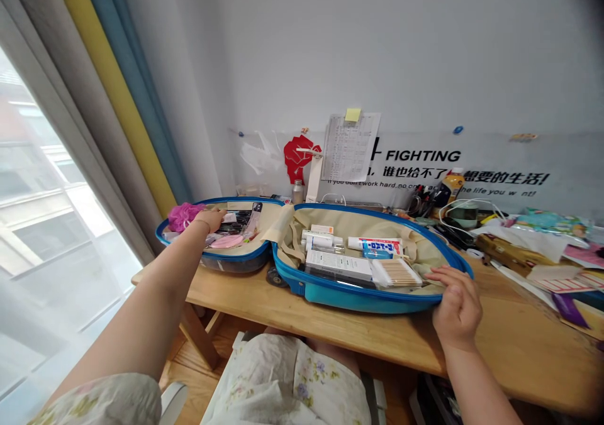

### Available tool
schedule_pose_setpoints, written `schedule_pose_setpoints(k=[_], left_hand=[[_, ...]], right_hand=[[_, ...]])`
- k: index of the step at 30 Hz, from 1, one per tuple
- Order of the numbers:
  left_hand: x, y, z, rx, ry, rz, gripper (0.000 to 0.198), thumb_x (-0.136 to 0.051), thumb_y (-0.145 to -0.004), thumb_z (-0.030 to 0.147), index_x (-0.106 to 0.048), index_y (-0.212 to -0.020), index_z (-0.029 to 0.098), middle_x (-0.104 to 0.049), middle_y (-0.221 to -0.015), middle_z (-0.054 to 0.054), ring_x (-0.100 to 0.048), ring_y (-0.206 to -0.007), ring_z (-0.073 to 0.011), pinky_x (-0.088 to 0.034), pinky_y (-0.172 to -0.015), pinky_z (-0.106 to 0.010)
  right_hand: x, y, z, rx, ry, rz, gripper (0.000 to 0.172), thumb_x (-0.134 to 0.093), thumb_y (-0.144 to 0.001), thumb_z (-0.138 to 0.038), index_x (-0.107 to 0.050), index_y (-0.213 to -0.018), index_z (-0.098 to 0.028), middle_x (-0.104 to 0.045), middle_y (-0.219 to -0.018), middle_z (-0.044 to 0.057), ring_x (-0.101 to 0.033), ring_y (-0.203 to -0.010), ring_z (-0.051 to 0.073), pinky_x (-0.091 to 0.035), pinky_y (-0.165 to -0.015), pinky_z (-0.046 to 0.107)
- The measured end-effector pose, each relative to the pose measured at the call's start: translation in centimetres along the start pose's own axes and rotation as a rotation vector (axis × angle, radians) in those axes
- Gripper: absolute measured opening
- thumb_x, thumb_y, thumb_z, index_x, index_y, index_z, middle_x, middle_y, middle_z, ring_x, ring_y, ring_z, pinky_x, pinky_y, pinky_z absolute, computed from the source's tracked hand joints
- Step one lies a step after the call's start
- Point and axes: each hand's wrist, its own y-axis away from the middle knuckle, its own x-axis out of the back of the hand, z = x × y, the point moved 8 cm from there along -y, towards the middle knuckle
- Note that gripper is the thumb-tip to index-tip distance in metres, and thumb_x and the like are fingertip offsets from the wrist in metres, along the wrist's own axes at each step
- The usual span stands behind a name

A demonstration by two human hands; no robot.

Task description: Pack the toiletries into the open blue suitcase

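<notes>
An open blue suitcase [372, 302] lies across the wooden table, its beige-lined halves side by side. My left hand [213, 219] reaches into the left half, fingers stretched out beside a pile of slim black items [236, 222]; its underside is hidden. A purple mesh bath puff [185, 216] sits left of that wrist, and something flat and pink [227, 241] lies nearer me. My right hand [455, 302] is curled over the right half's rim. That half contains a toothpaste box [381, 246], white tubes [321, 239], a long white-and-black box [338, 266] and a pack of cotton swabs [397, 273].
Against the wall stand a small bottle [297, 192], a white desk lamp [313, 176] and an orange-labelled bottle [452, 186]. Papers, cables and a brown pouch [512, 253] clutter the table's right side. Curtains [89, 79] and a window are at left.
</notes>
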Motion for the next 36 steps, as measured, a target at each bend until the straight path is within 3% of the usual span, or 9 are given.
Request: schedule_pose_setpoints(k=[4,7,9,13,17,22,28,32,36], left_hand=[[4.2,0.3,2.9,-0.032,0.102,0.177,0.044,-0.028,-0.1,0.027,-0.042,-0.139,0.012,-0.052,-0.13,-0.02,-0.058,-0.116,-0.0314,-0.046,-0.097,-0.046],[7.8,-0.3,8.1,-0.15,0.184,0.274,0.047,-0.024,-0.1,0.027,-0.035,-0.143,0.013,-0.048,-0.137,-0.018,-0.051,-0.126,-0.028,-0.039,-0.106,-0.041],[9.4,-0.8,12.9,-0.262,0.23,0.279,0.044,-0.029,-0.099,0.029,-0.04,-0.139,0.014,-0.051,-0.136,-0.015,-0.049,-0.127,-0.0252,-0.037,-0.108,-0.037],[9.7,-1.0,22.7,-0.483,0.292,0.158,0.037,-0.047,-0.094,0.029,-0.051,-0.129,0.022,-0.061,-0.127,-0.004,-0.058,-0.115,-0.0182,-0.043,-0.099,-0.026],[7.7,-0.7,28.1,-0.567,0.296,0.01,0.038,-0.059,-0.088,0.029,-0.054,-0.125,0.022,-0.066,-0.118,-0.003,-0.063,-0.104,-0.0174,-0.047,-0.09,-0.025],[5.5,-1.0,28.7,-0.581,0.28,-0.107,0.034,-0.061,-0.09,0.03,-0.057,-0.121,0.017,-0.064,-0.118,-0.007,-0.062,-0.103,-0.0194,-0.051,-0.091,-0.037],[4.9,-1.2,28.7,-0.585,0.27,-0.136,0.033,-0.058,-0.094,0.036,-0.058,-0.121,0.017,-0.059,-0.123,-0.009,-0.06,-0.106,-0.0213,-0.053,-0.09,-0.044],[5.8,-0.8,28.8,-0.575,0.302,-0.072,0.033,-0.058,-0.094,0.037,-0.058,-0.12,0.018,-0.059,-0.124,-0.009,-0.06,-0.105,-0.0214,-0.053,-0.09,-0.044],[8.4,-0.1,26.8,-0.548,0.379,0.112,0.03,-0.05,-0.097,0.032,-0.06,-0.122,0.02,-0.058,-0.131,-0.008,-0.055,-0.119,-0.0209,-0.045,-0.103,-0.04]], right_hand=[[-0.1,0.0,0.1,-0.008,-0.006,0.001,0.042,-0.032,-0.094,-0.033,-0.067,-0.075,-0.019,-0.068,-0.084,0.009,-0.065,-0.094,0.025,-0.047,-0.092,0.052],[-0.1,0.0,0.0,0.009,-0.003,-0.001,0.042,-0.032,-0.094,-0.032,-0.067,-0.076,-0.019,-0.068,-0.085,0.009,-0.065,-0.094,0.025,-0.048,-0.092,0.052],[0.0,0.0,0.0,0.005,-0.002,0.006,0.042,-0.032,-0.094,-0.032,-0.067,-0.075,-0.019,-0.068,-0.084,0.009,-0.065,-0.094,0.025,-0.048,-0.092,0.052],[0.0,0.0,0.0,-0.001,-0.008,0.01,0.043,-0.032,-0.094,-0.033,-0.067,-0.074,-0.019,-0.068,-0.082,0.009,-0.065,-0.092,0.025,-0.049,-0.09,0.052],[0.0,0.0,0.1,-0.008,-0.014,0.007,0.042,-0.033,-0.094,-0.034,-0.067,-0.074,-0.019,-0.068,-0.083,0.009,-0.065,-0.092,0.025,-0.048,-0.09,0.052],[-0.1,0.0,-0.1,0.02,-0.019,-0.004,0.04,-0.033,-0.094,-0.03,-0.067,-0.077,-0.018,-0.068,-0.085,0.009,-0.065,-0.093,0.025,-0.048,-0.09,0.051],[0.0,-0.1,0.0,0.033,-0.017,0.001,0.04,-0.033,-0.093,-0.03,-0.067,-0.075,-0.018,-0.068,-0.083,0.009,-0.065,-0.093,0.025,-0.049,-0.089,0.05],[-0.1,0.0,0.3,0.015,-0.023,0.001,0.04,-0.033,-0.093,-0.032,-0.066,-0.075,-0.018,-0.067,-0.082,0.009,-0.065,-0.091,0.025,-0.049,-0.087,0.05],[-0.1,-0.1,0.2,0.022,-0.026,0.015,0.041,-0.033,-0.093,-0.032,-0.066,-0.073,-0.018,-0.067,-0.08,0.009,-0.065,-0.089,0.025,-0.049,-0.087,0.05]])
